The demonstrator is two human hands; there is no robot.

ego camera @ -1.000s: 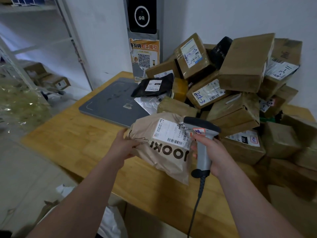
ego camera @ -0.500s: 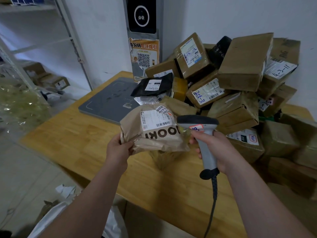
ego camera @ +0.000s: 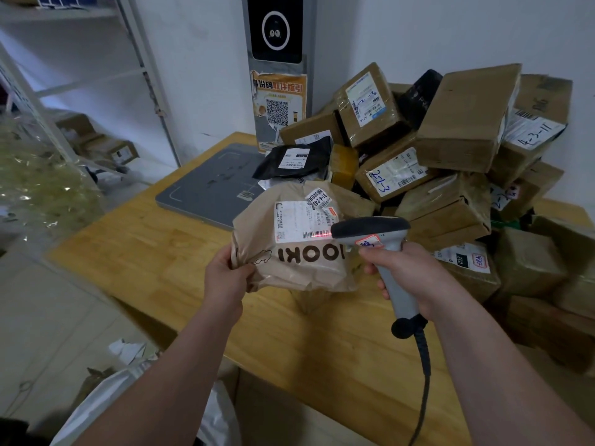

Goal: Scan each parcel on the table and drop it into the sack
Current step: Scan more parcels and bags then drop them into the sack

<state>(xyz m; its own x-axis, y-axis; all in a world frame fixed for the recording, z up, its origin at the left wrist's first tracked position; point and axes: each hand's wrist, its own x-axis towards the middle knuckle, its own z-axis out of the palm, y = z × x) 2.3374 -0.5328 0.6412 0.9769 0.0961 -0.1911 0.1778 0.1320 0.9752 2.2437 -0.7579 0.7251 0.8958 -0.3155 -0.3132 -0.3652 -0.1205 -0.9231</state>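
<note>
My left hand (ego camera: 225, 278) grips the left edge of a tan paper parcel (ego camera: 299, 252) with brown lettering, holding it above the wooden table (ego camera: 154, 252). My right hand (ego camera: 409, 281) grips the handle of a grey barcode scanner (ego camera: 376, 233), its head pointing left at the parcel. A red scan line lies on the barcode of the parcel's white label (ego camera: 302, 220). The white sack (ego camera: 106, 400) lies open on the floor at the lower left, partly hidden by my left arm.
A heap of brown cardboard parcels (ego camera: 450, 149) fills the table's back right, with a black mailer (ego camera: 293, 160) in front. A grey flat pad (ego camera: 212, 185) lies on the table's far left. A kiosk post (ego camera: 278, 69) stands behind. Metal shelving (ego camera: 145, 82) is left.
My left hand lifted and tilted the tan parcel so its label faces the scanner. The scanner moved up level with the label, and a red scan line now shows on the barcode.
</note>
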